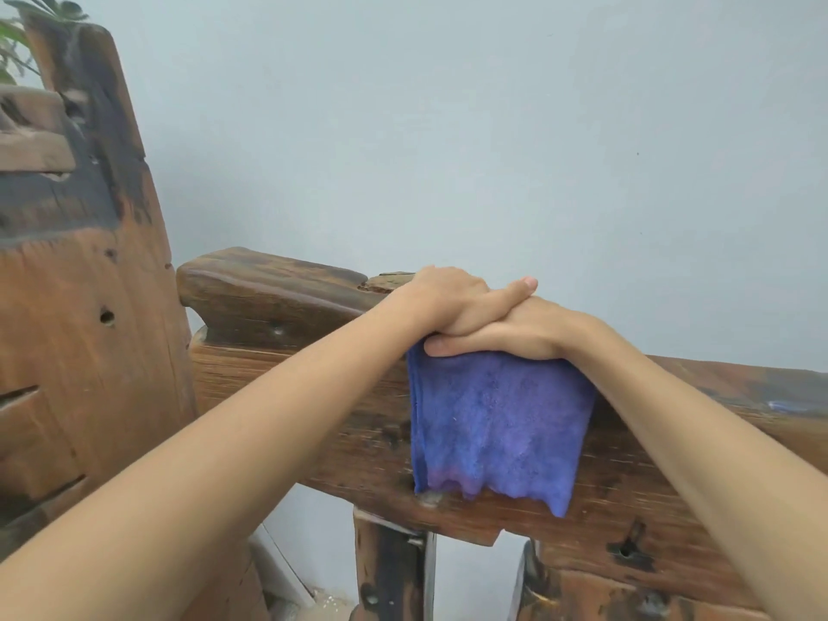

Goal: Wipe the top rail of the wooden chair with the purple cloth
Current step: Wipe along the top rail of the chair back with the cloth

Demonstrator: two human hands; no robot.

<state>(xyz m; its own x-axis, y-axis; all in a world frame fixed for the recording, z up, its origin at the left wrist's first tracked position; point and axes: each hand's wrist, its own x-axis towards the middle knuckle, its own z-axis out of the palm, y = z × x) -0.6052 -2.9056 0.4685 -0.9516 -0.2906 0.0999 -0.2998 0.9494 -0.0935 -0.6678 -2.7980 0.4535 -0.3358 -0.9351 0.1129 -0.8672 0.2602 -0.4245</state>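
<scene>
The purple cloth point(497, 423) is draped over the top rail point(278, 302) of the dark, weathered wooden chair and hangs down the rail's near face. My right hand point(515, 333) lies flat on the cloth's upper fold, with a finger pressed on the cloth near its left edge. My left hand point(448, 298) rests on top of my right hand, its fingers laid across the back of it. Both hands bear down on the cloth at the rail's top edge. The part of the cloth on top of the rail is hidden under the hands.
A pale wall stands close behind the rail. A taller wooden chair back point(85, 271) rises at the left, with plant leaves point(18, 42) behind it. Below the rail, wooden uprights point(390, 571) run down, with gaps between them.
</scene>
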